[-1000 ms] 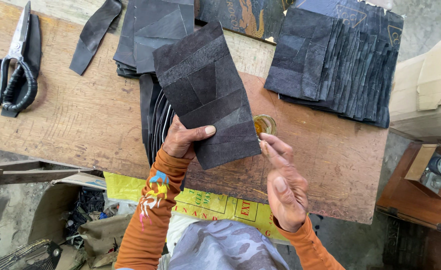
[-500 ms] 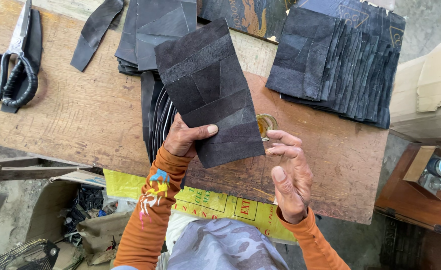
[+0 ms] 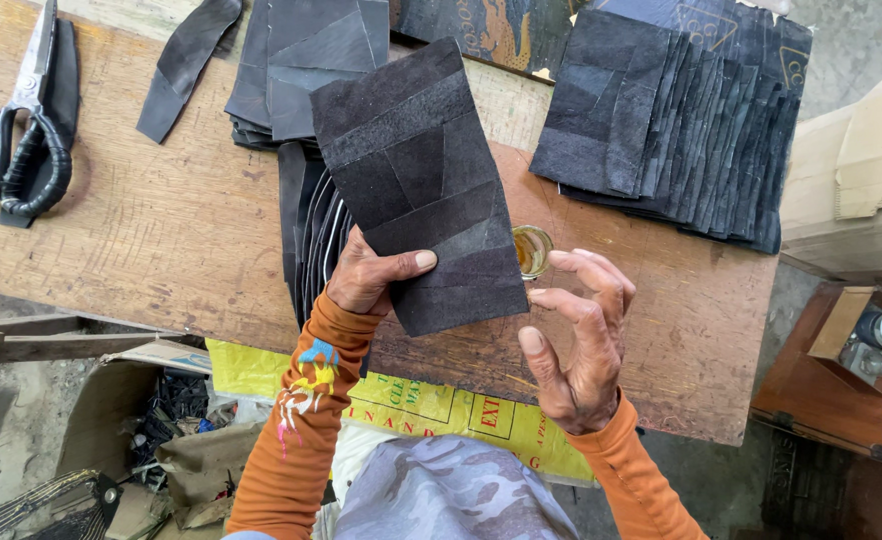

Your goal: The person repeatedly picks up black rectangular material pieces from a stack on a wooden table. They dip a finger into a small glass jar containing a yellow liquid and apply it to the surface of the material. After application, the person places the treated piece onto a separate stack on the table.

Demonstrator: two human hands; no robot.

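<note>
We see the left hand (image 3: 366, 280) pinching the near left corner of a black, patchwork suede panel of rectangular shape (image 3: 416, 180), thumb on top, the panel lifted and tilted above the worn wooden tabletop (image 3: 161, 230). The right hand (image 3: 581, 340) is released, fingers curled and apart, gripping nothing; it hangs just beside the panel's near right edge without touching it. Between that hand and the panel sits a small round glass jar of amber liquid (image 3: 532, 250), close to the fingertips.

Under the panel's left edge lies a fanned pile of black cut strips (image 3: 311, 225), and behind it a stack of dark leather sheets (image 3: 296, 65). To the right, well apart from the hands, a second fanned stack of black suede panels (image 3: 671, 130) reaches toward the tabletop's right edge. Black-handled steel scissors (image 3: 26, 130) rest near the far left edge, with a loose black leather strip (image 3: 186, 65) between them and the sheets. The widest bare room is the wood left of the strips and the reddish part in front of the right stack. A tan cardboard box (image 3: 851, 170) stands off the right edge.

Compared with half a second ago, the right hand has opened a little and drawn slightly away from the jar; the left hand's hold is unchanged.
</note>
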